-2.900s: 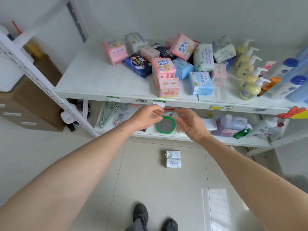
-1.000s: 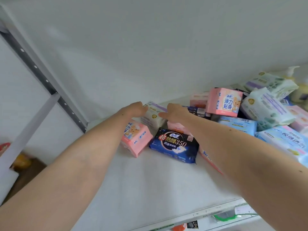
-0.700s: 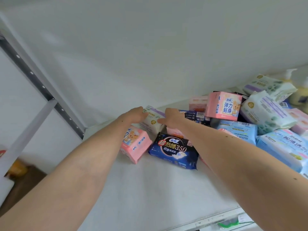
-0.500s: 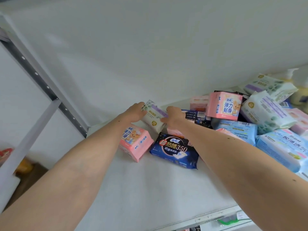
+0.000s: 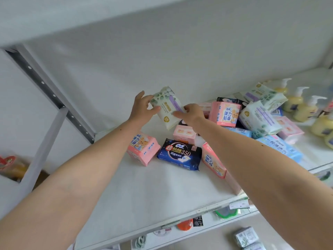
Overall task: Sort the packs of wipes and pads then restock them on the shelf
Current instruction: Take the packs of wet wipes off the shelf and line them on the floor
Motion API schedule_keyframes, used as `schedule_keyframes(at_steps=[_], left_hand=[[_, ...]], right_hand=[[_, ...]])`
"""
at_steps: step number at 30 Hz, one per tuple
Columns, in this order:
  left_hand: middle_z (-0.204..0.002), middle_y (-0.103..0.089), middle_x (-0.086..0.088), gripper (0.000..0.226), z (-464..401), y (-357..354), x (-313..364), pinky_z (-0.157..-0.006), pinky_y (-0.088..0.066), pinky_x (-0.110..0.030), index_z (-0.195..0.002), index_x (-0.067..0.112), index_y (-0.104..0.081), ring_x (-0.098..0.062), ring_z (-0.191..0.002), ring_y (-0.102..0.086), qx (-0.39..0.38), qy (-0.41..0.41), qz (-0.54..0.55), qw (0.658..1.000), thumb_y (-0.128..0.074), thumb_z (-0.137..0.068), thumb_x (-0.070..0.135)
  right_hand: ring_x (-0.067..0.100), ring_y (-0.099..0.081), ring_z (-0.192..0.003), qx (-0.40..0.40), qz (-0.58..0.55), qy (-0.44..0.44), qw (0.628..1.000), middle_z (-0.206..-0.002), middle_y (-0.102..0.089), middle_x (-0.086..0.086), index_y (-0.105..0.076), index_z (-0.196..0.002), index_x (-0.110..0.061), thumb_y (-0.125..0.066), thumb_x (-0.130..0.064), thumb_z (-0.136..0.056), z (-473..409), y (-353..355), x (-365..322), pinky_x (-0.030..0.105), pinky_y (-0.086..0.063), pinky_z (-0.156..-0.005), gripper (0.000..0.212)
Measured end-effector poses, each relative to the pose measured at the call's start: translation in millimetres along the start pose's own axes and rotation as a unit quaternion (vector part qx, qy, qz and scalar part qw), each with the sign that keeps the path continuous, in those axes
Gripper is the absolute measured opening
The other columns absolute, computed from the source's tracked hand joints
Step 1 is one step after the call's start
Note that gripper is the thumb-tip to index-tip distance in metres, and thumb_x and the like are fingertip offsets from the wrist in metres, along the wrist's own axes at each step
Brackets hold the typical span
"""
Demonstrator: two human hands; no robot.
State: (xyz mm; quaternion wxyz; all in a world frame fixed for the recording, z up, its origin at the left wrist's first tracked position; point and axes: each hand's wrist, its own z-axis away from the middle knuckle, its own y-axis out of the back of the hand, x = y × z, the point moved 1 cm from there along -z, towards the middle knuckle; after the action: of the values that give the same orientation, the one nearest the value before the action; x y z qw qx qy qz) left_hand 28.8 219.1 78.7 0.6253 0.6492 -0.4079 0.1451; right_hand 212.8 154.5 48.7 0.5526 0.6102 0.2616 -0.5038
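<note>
Fingers of left hand (image 5: 142, 110) wrap leaf-print wipes pack (image 5: 166, 107), lifted above shelf (image 5: 144, 192) at pile's left edge; right hand (image 5: 191, 113) pinches its other side. Risk: soft pack slipping, toppling pink pad pack (image 5: 184, 133) below.

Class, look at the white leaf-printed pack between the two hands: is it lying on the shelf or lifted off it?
Lifted. The white leaf-printed pack is tilted in the air, gripped by the left hand and right hand, above the white shelf.
</note>
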Motion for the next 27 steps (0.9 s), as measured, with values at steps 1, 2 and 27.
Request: schedule_keyframes(at_steps=[1,2,27], left_hand=[[-0.151,-0.027,-0.012,0.041,3.3,-0.3,6.0,-0.105,-0.043,-0.034,-0.123,0.015,-0.062,-0.016,-0.118,-0.051,-0.009,0.001,0.016,1.000,-0.072,-0.084,0.022],[-0.145,-0.033,-0.016,0.039,5.1,-1.4,10.2,-0.105,-0.045,-0.035,-0.120,0.016,-0.064,-0.019,-0.118,-0.054,-0.011,-0.005,0.030,0.999,-0.072,-0.082,0.023],[-0.110,-0.068,-0.001,0.058,77.8,-129.1,125.8,-0.075,-0.059,-0.044,-0.121,0.018,-0.051,-0.017,-0.092,-0.069,-0.062,0.191,0.329,0.923,-0.077,-0.076,0.044]], right_hand=[[0.022,-0.058,-0.076,0.005,-0.009,-0.008,1.000,-0.095,-0.069,0.014,-0.067,-0.104,-0.002,-0.074,-0.031,-0.082,6.3,6.3,-0.2,0.033,-0.047,-0.066,0.037],[0.022,-0.060,-0.078,0.013,-0.014,-0.017,1.000,-0.096,-0.069,0.013,-0.068,-0.104,-0.003,-0.075,-0.031,-0.081,11.2,12.2,0.3,0.035,-0.050,-0.070,0.037],[0.015,-0.055,-0.069,-0.056,-0.033,-0.045,0.997,-0.078,-0.053,0.014,-0.064,-0.086,0.003,-0.067,-0.039,-0.088,85.7,146.5,80.9,0.030,-0.045,-0.064,0.042]])
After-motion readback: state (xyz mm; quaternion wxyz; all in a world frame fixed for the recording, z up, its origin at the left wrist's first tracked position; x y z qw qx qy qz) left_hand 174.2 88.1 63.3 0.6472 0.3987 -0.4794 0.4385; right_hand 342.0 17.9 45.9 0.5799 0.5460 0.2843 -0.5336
